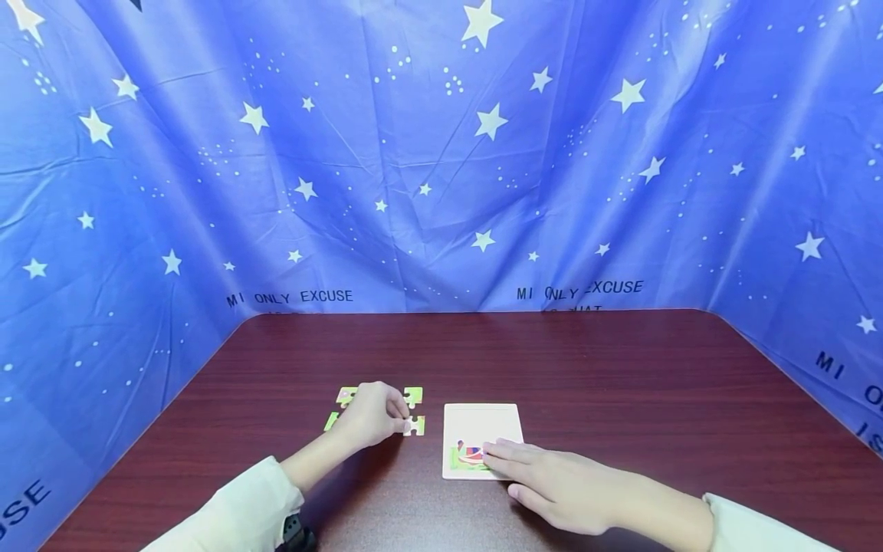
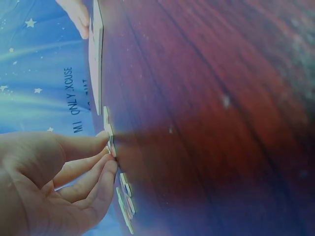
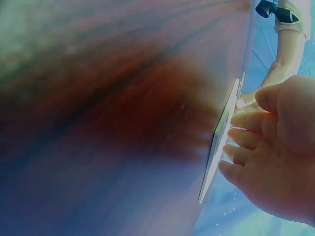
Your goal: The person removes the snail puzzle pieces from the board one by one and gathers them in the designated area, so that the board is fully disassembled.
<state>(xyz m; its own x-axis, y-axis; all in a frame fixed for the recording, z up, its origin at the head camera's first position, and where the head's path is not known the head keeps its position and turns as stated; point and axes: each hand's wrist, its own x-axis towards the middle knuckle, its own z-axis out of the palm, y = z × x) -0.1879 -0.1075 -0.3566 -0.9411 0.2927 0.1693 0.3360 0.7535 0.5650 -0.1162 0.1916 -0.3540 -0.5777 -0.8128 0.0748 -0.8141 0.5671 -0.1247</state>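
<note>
Where the near edge of the view cuts in, 2 pale sleeves (image 1: 759, 525) reach over the table (image 1: 607, 383), with a dark watch (image 1: 298, 533) by the left cuff. Next comes the right hand (image 1: 562, 487), palm down, fingers long and nearly straight, their tips resting on the near right part of the board (image 1: 481, 423). It holds nothing that shows. The board lies flat, a printed picture (image 1: 464, 458) along its near side and bare white beyond; what the fingers cover cannot be told.

The left hand (image 1: 369, 415) arches at the board's left, thumb and fingertips drawn into a narrow pinch on the left side of the near right piece (image 1: 418, 426). That piece sits flat just beside the board, apart from it, to the left of its bare part and a little farther out than the printed strip. The left hand is nearer to it; the right lies across the board. No long axis can be read on the piece. Around the left hand lie 3 more pieces (image 1: 415, 394), partly hidden. Behind everything hangs a blue curtain (image 1: 414, 138) with stars.
</note>
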